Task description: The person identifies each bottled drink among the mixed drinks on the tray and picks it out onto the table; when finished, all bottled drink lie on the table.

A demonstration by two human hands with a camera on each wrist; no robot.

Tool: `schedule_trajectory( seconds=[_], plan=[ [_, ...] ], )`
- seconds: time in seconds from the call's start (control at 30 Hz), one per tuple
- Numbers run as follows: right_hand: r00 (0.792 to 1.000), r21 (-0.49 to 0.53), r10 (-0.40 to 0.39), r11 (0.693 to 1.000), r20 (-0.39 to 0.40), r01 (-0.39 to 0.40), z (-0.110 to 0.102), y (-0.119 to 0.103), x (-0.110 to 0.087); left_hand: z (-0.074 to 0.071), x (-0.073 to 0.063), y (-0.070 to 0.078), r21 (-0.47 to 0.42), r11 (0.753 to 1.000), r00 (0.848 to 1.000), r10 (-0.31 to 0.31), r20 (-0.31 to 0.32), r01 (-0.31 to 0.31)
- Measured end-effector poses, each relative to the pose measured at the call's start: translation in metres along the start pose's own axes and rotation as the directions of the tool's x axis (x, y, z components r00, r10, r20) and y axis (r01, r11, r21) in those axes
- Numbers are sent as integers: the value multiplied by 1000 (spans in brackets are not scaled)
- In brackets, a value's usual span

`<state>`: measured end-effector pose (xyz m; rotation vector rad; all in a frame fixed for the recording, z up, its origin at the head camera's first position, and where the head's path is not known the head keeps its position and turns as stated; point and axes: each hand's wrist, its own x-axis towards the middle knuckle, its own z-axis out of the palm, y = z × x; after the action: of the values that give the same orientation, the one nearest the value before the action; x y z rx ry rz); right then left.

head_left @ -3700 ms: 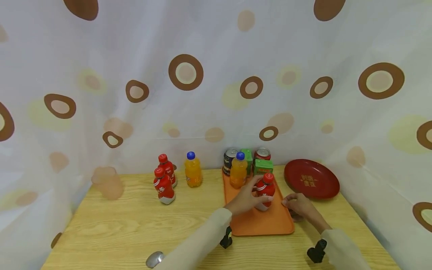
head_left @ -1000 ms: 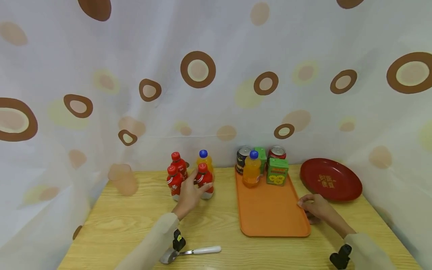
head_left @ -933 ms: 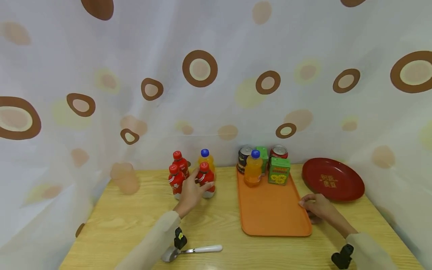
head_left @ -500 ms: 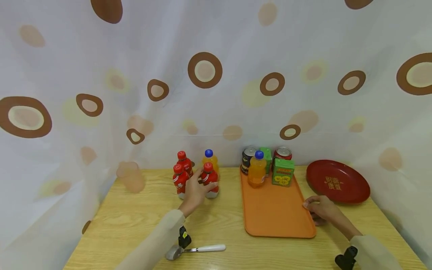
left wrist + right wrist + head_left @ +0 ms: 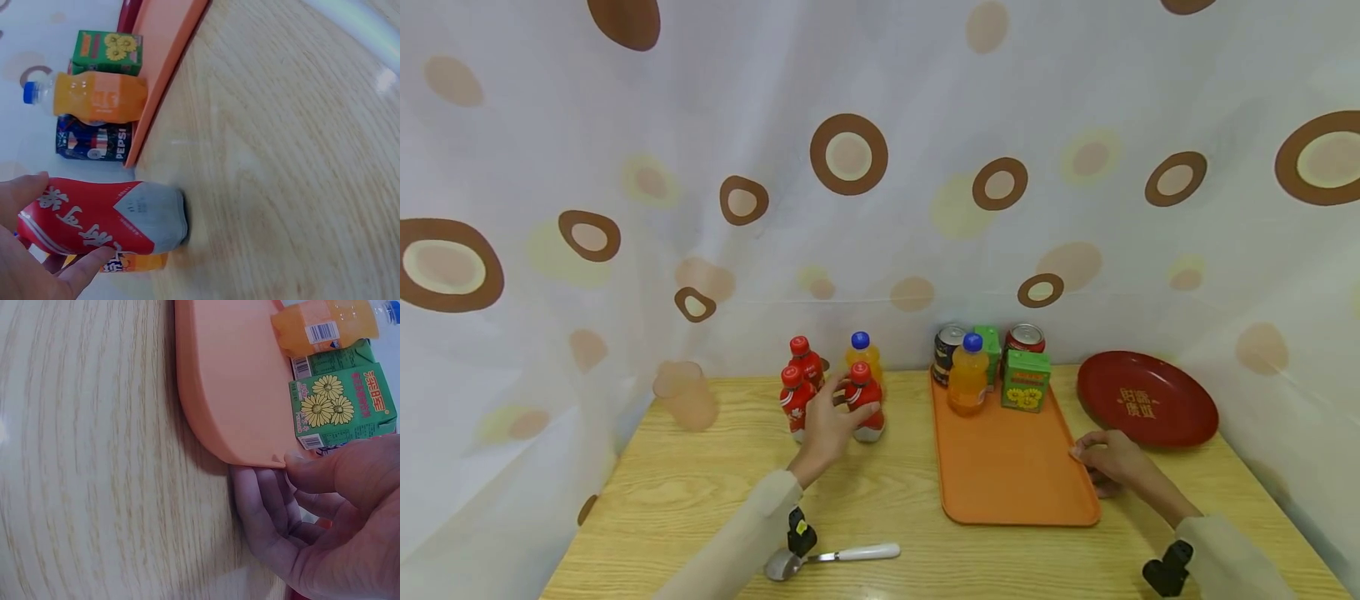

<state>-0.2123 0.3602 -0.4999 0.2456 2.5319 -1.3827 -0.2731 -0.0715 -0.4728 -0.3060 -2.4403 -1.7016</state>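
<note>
My left hand (image 5: 824, 427) grips a red drink bottle (image 5: 100, 215) with a pale grey base, thumb on one side and fingers on the other. That bottle stands upright on the wooden table, in front of an orange soda bottle (image 5: 855, 354). Two more red bottles (image 5: 793, 402) are just left of it. At the right, my right hand (image 5: 1116, 462) pinches the rim of the orange tray (image 5: 240, 394), thumb on top and fingers beneath. On the tray's far end stand another orange soda bottle (image 5: 967, 383), green drink cartons (image 5: 1026, 383), a dark Pepsi can (image 5: 94, 139) and a red can (image 5: 1026, 335).
A dark red plate (image 5: 1147, 400) lies behind my right hand. Near the front edge is a spoon (image 5: 857, 552) with a white handle. A translucent pinkish cup (image 5: 687, 396) stands at the back left, and a patterned curtain (image 5: 850, 242) hangs behind the table.
My left hand has carried the red bottle leftward from over the tray to the table beside the other red bottles. In the last second the hands barely move; my right hand stays at the tray rim.
</note>
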Motion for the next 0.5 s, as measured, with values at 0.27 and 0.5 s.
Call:
schedule_trajectory(
  seconds=[0.27, 0.5],
  plan=[
    [1000, -6, -13, 1000, 4, 13, -3, -1, -3, 1, 3, 9, 19, 999, 999, 31, -6, -31],
    [1000, 0, -20, 1000, 16, 20, -1, -1, -3, 3, -1, 13, 29, 998, 998, 51, 24, -52]
  ],
)
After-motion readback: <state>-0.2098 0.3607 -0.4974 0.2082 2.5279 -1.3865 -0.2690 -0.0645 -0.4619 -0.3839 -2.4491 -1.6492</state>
